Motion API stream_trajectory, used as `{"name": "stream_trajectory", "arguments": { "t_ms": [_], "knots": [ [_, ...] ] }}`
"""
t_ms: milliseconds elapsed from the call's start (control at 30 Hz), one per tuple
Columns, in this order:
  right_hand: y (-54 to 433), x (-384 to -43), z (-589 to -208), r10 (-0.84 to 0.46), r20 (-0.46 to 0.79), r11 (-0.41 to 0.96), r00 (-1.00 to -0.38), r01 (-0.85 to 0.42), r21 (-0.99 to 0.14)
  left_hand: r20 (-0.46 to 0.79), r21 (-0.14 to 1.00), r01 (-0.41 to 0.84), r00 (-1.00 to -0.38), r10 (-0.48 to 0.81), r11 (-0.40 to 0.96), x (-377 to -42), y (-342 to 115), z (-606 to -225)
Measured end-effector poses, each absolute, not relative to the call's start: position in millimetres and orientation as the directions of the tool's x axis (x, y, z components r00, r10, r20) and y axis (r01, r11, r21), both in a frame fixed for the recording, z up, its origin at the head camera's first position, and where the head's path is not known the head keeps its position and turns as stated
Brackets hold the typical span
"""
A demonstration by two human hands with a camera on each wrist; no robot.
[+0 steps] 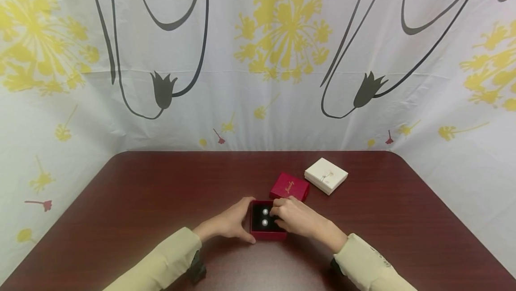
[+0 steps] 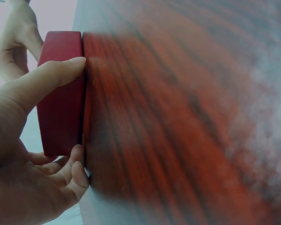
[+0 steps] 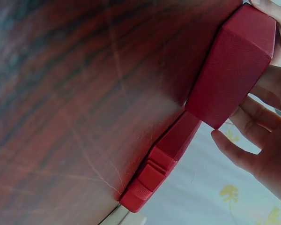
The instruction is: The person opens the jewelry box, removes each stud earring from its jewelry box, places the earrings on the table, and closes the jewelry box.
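Gripping the red box (image 1: 269, 236) at lower centre, left hand (image 1: 230, 222) has its thumb spread from the fingers; pearls (image 1: 264, 222) inside line up top-to-bottom, just left of the nearer right hand (image 1: 297, 216). Can't tell if that's pinching anything.

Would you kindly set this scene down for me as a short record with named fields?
Surface: dark reddish-brown table
Container: open red box, black inside
Contents: two white pearl-like pieces, one nearer the person
Left hand: grips the box's left side, thumb at the front
Right hand: fingers over the box's right part; whether they pinch anything is hidden
Behind the box: red lid-like piece, gold lettering
Farther right: white box
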State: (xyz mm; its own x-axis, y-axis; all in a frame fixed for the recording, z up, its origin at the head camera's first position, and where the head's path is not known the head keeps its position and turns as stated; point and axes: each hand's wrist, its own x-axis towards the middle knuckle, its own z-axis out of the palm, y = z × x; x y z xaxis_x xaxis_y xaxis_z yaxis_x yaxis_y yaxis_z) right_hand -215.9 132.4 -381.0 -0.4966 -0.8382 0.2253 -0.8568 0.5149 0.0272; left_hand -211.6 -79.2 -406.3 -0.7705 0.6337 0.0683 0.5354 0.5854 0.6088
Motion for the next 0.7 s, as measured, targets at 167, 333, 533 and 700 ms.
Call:
{"name": "stream_trajectory", "arguments": {
  "t_ms": [167, 333, 533, 700],
  "knots": [
    [133.0, -214.9, -380.9, -0.835, 0.231, 0.523, -0.499, -0.851, 0.052, 0.059, 0.605, 0.529, -0.775, 0.629, 0.595, -211.8, -78.6, -406.3],
    [131.9, -215.5, -380.0, -0.842, 0.226, 0.511, -0.490, -0.859, 0.040, 0.063, 0.601, 0.538, -0.769, 0.637, 0.591, -212.2, -78.8, -406.1],
    [129.1, -215.3, -378.6, -0.857, 0.234, 0.480, -0.459, -0.876, 0.039, 0.063, 0.599, 0.543, -0.764, 0.642, 0.588, -211.9, -79.0, -406.0],
    [126.0, -213.8, -378.0, -0.858, 0.236, 0.478, -0.456, -0.878, 0.042, 0.059, 0.597, 0.543, -0.764, 0.643, 0.590, -211.3, -79.0, -405.1]
  ]
}}
